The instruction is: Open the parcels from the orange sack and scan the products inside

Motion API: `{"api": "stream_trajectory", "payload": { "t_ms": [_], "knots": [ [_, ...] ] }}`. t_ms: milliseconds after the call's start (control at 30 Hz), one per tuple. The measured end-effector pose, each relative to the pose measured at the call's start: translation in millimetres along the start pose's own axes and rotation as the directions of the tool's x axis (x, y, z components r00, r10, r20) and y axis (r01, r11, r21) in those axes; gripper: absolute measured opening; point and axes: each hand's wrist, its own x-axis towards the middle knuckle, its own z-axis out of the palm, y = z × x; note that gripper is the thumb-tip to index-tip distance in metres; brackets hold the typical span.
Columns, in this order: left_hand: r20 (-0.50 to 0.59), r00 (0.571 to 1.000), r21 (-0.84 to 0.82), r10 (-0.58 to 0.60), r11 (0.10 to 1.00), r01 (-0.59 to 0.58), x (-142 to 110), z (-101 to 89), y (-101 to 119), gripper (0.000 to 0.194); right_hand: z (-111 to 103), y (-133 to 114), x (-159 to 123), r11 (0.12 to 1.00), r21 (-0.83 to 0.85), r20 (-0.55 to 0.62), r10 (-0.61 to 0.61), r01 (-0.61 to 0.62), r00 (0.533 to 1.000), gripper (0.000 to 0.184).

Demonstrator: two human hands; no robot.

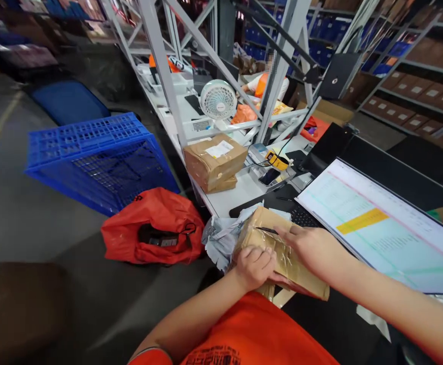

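Note:
A cardboard box [261,220] with clear tape across it rests at a tilt on the near side of the desk, close to my body. My left hand [256,264] is closed on the box's near edge, fingers curled. My right hand [301,246] lies over the top face and grips a thin, dark, blade-like tool [266,230], whose tip touches the taped surface. The tool's handle is hidden in my fingers. Crumpled grey plastic wrapping [221,241] sits beside and behind the box.
Another taped box [215,157] stands farther back on the white desk. A monitor [381,228] and a partly covered keyboard [303,215] are at right. On the left are a red bag [126,238] and a blue crate [92,147]. Beyond the metal frame are a fan [218,100] and a seated person.

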Motion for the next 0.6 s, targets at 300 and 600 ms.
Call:
{"api": "stream_trajectory", "payload": {
  "t_ms": [300,600],
  "knots": [
    [-0.188,0.981,0.162,0.040,0.987,-0.009,26.8,-38.6,3.5,0.057,-1.4,33.0,-115.3,0.992,-0.061,0.152,0.121,-0.112,0.981,0.063],
    [0.303,0.949,0.184,-0.086,0.982,0.030,66.8,-41.1,33.4,0.070,12.2,71.7,-181.1,0.970,0.136,0.016,0.201,-0.201,0.979,0.035]
  ]
}}
